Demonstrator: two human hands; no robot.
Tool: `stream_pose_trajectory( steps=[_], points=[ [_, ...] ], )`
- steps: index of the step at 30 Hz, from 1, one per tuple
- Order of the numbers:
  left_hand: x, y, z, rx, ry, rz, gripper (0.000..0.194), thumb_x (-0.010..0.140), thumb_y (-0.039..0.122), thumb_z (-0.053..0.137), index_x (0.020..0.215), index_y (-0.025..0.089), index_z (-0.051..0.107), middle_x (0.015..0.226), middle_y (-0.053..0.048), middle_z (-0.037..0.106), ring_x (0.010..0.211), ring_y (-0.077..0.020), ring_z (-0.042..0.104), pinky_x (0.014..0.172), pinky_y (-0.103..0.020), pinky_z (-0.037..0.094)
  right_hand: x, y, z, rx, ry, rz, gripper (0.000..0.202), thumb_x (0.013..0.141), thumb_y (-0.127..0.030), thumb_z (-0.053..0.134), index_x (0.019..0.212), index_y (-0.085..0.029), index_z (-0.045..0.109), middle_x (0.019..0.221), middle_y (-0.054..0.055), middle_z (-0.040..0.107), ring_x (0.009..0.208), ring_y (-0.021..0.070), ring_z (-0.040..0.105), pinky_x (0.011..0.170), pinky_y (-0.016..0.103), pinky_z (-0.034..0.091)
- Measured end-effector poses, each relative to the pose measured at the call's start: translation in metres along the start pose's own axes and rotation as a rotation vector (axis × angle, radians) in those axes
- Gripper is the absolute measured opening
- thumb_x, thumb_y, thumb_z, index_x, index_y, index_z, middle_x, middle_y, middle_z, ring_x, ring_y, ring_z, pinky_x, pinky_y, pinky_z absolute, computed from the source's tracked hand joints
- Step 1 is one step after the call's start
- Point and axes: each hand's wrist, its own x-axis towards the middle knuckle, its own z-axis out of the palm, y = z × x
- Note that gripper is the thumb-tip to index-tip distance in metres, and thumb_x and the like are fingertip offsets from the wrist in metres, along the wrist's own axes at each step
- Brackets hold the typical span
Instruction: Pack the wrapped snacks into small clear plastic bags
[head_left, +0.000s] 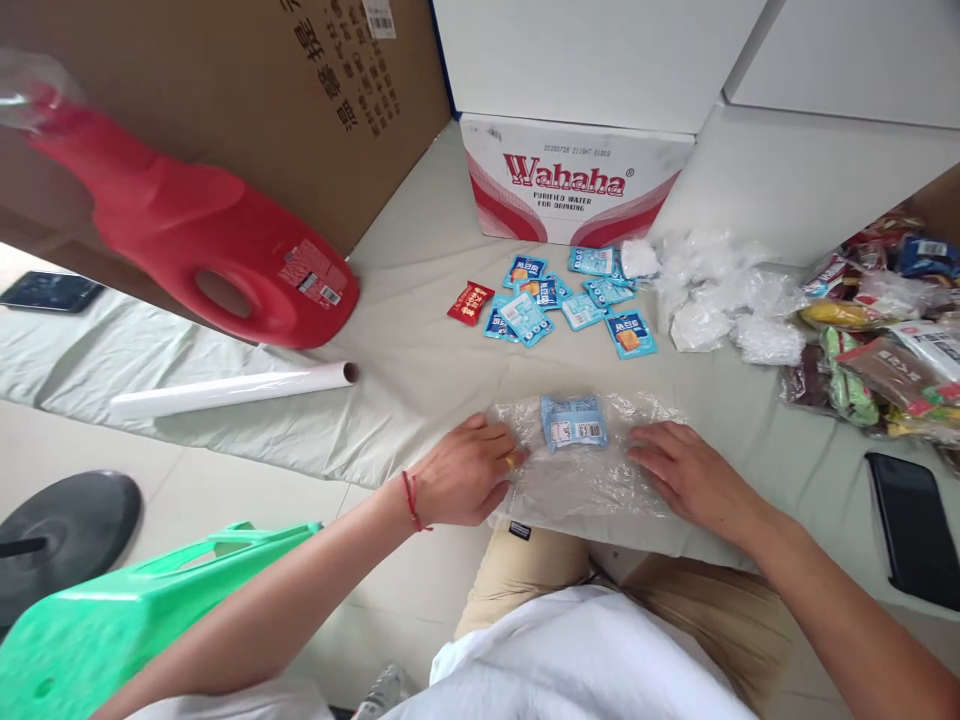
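A clear plastic film [570,485] lies crinkled at the table's front edge. On it rests a light-blue snack packet [574,425] with a barcode side up. My left hand [472,470], with a red string bracelet at the wrist, rests on the film's left edge, thumb and fingers apart. At the right edge, my right hand [679,470] touches the film with its fingers stretched out and spread. Neither hand touches the packet. Farther back lie several blue snack packets [529,318] and one red packet [470,303].
Crumpled clear film bundles [720,295] and a pile of colourful packaged snacks [885,350] are at right, above a black phone [916,525]. A Wahaha carton [574,185] stands behind. At left are a red bottle [217,240], a white roll [232,390] and a green stool [135,610].
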Motion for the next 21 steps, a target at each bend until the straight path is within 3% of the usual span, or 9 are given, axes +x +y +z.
stream_pose_trajectory(
  steps=[4,7,9,12,16,21],
  points=[
    [-0.011,0.008,-0.020,0.022,0.158,-0.070,0.026,0.100,0.037,0.055,0.106,0.019,0.073,0.088,-0.008,0.070,0.080,-0.0224,0.056,0.073,-0.039,0.038,-0.027,-0.030,0.004,0.076,0.095,0.055,0.024,0.099,-0.019,0.060,0.120,-0.022,0.069,0.121,0.012,0.069,0.108,0.0253,0.062,0.093,0.044,0.055],
    [0.008,0.016,-0.027,0.046,0.260,-0.052,0.026,0.102,0.028,0.050,0.113,0.021,0.073,0.107,-0.010,0.074,0.097,-0.0241,0.060,0.083,-0.040,0.043,-0.039,-0.048,0.022,0.052,0.053,0.073,0.029,0.099,-0.031,0.065,0.127,-0.023,0.068,0.123,0.011,0.070,0.109,0.0264,0.063,0.093,0.046,0.056],
    [0.029,0.018,-0.022,0.040,0.197,-0.024,0.035,0.102,0.024,0.046,0.130,0.023,0.068,0.119,-0.011,0.073,0.108,-0.0250,0.061,0.088,-0.040,0.045,-0.042,-0.053,0.036,0.025,0.059,0.105,0.027,0.101,-0.029,0.061,0.126,-0.024,0.070,0.121,0.010,0.071,0.106,0.0258,0.064,0.091,0.046,0.056],
    [0.055,0.015,-0.004,0.026,-0.010,-0.042,0.044,0.101,0.018,0.046,0.141,0.025,0.063,0.103,-0.009,0.073,0.093,-0.0233,0.064,0.079,-0.037,0.045,-0.041,-0.056,0.046,0.033,0.106,0.150,0.026,0.102,-0.017,0.053,0.117,-0.025,0.074,0.110,0.008,0.074,0.098,0.0237,0.064,0.084,0.042,0.057],
    [0.060,0.006,0.016,-0.044,-0.083,-0.069,0.042,0.101,0.020,0.049,0.139,0.028,0.065,0.094,-0.007,0.070,0.090,-0.0234,0.066,0.078,-0.035,0.046,-0.023,-0.055,0.024,0.202,0.136,0.170,0.026,0.103,-0.019,0.051,0.111,-0.027,0.074,0.109,0.008,0.074,0.101,0.0238,0.064,0.086,0.042,0.057],
    [0.060,0.007,0.013,-0.077,-0.066,-0.070,0.041,0.099,0.018,0.049,0.134,0.027,0.069,0.091,-0.006,0.070,0.089,-0.0222,0.065,0.080,-0.035,0.048,0.034,-0.028,-0.012,0.394,0.140,0.305,0.022,0.106,-0.031,0.046,0.102,-0.025,0.066,0.096,0.006,0.072,0.090,0.0205,0.066,0.081,0.035,0.054]
  ],
)
